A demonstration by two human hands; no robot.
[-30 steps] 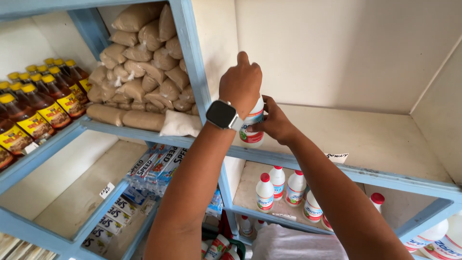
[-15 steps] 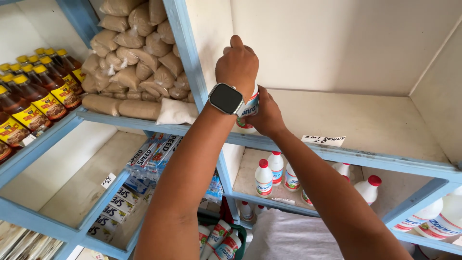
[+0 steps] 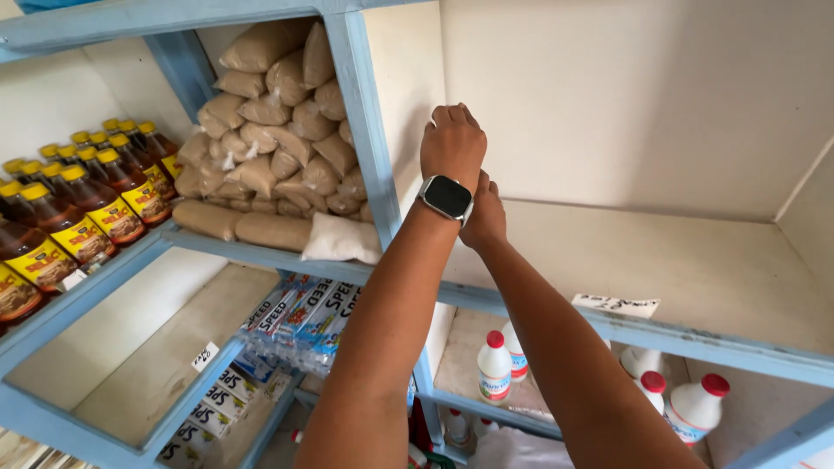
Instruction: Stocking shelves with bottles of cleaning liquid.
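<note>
At centre frame, against the blue upright point(image 3: 369, 130), both hands are pushed deeper onto the shelf point(image 3: 695, 260). The red-capped bottle seen earlier is now hidden behind the left hand point(image 3: 452, 143); right hand point(image 3: 486, 213) fingers cannot be judged.

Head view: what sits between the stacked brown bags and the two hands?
In the head view, a light blue shelf upright and a white side panel stand between the brown bags and the left hand and right hand.

Pale blue shelf frame point(image 3: 365, 113), tan sacks point(image 3: 269, 113), yellow-capped amber bottles point(image 3: 104, 191), red-capped white bottles point(image 3: 493, 366)
</note>
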